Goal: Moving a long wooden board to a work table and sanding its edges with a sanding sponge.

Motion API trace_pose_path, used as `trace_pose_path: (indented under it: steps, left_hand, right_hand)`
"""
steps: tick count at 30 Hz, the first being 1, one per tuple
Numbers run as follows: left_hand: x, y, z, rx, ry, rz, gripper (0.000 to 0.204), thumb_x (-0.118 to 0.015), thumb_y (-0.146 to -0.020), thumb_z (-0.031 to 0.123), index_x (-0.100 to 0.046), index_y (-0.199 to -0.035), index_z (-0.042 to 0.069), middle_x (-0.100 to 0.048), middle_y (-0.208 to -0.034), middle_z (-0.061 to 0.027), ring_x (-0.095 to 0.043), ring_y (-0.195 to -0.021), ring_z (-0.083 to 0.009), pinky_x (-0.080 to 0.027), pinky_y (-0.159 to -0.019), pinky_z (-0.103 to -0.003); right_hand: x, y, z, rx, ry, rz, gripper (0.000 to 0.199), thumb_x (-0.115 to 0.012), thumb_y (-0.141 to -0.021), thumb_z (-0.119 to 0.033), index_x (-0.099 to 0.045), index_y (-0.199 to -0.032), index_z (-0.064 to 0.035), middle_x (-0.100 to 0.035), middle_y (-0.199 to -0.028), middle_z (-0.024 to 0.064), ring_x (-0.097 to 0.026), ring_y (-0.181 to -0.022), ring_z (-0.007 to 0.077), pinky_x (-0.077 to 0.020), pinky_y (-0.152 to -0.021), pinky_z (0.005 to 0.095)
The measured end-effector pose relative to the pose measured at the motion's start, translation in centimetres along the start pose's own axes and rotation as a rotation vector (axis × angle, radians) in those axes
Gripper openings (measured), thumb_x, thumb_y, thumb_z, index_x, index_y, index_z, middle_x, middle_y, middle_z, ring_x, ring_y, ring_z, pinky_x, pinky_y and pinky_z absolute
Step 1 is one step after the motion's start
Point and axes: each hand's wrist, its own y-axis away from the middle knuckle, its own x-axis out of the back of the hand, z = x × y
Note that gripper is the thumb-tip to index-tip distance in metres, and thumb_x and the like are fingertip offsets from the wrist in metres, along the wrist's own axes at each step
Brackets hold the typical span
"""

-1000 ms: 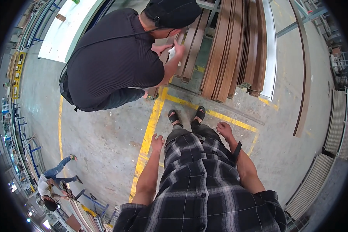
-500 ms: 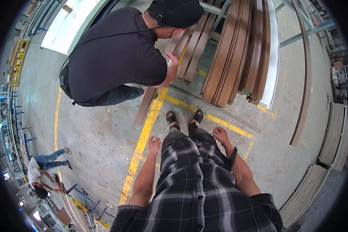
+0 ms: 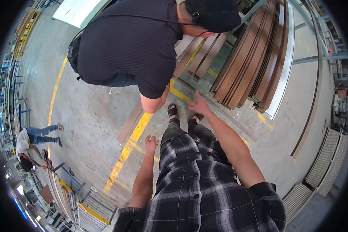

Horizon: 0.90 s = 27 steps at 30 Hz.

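Observation:
My left hand (image 3: 151,144) hangs beside my left thigh, its fingers loosely bent and apart, holding nothing. My right hand (image 3: 199,106) reaches forward above my right foot, the index finger stretched out toward the brown profiles. It touches nothing that I can see. Ahead on the right lies a stack of long brown profiles (image 3: 246,58), with a white strip (image 3: 281,87) along its right side. Further brown profiles (image 3: 205,58) lie left of that stack. A brown plank (image 3: 130,122) rests on the floor, partly hidden by the co-worker's arm.
A co-worker in a dark shirt (image 3: 127,42) and black cap bends close in front of me, hands hidden. Yellow lines (image 3: 127,145) mark the concrete floor. A long thin brown strip (image 3: 312,112) stands out at right, near stacked pale panels (image 3: 324,156). Another person (image 3: 34,141) works far left.
My right hand has risen forward and inward from my thigh, index finger out. The co-worker has shifted right and closer, lowering an arm. My left hand stays beside my thigh.

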Motion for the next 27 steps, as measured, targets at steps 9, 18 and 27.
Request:
trace_pose_path:
  steps: [9, 18, 27]
  left_hand:
    - [1.7, 1.4, -2.1, -0.001, 0.006, 0.1, 0.052, -0.058, -0.081, 0.018, -0.041, -0.128, 0.003, -0.06, -0.089, -0.0085, -0.059, -0.068, -0.0164, -0.045, -0.054, -0.026]
    - [2.2, -0.2, -3.2, -0.07, -0.096, 0.075, 0.056, -0.062, -0.077, 0.02, -0.044, -0.125, 0.0, -0.062, -0.083, -0.0113, -0.06, -0.068, -0.0176, -0.049, -0.062, -0.029]
    - [1.8, -1.7, 0.3, -0.055, 0.138, -0.007, 0.054, -0.058, -0.084, 0.018, -0.035, -0.132, 0.008, -0.057, -0.088, -0.007, -0.058, -0.069, -0.0167, -0.045, -0.055, -0.029]
  right_hand:
    - [2.3, -4.4, -3.5, -0.194, -0.325, -0.011, 0.095, -0.071, -0.075, -0.024, -0.008, -0.143, -0.0011, -0.066, -0.08, 0.0023, -0.055, -0.053, 0.0107, -0.0437, -0.043, 0.0276]
    - [1.2, -5.9, -3.1, -0.194, -0.109, 0.064, 0.105, -0.072, -0.067, -0.04, -0.012, -0.143, 0.0003, -0.067, -0.088, 0.0197, -0.066, -0.071, 0.03, -0.0539, -0.067, 0.0368]
    - [-2.9, 0.7, 1.2, -0.199, 0.257, -0.441, 0.093, -0.073, -0.065, -0.045, -0.032, -0.136, -0.0019, -0.062, -0.111, 0.0207, -0.06, -0.101, 0.0363, -0.0486, -0.083, 0.0425]
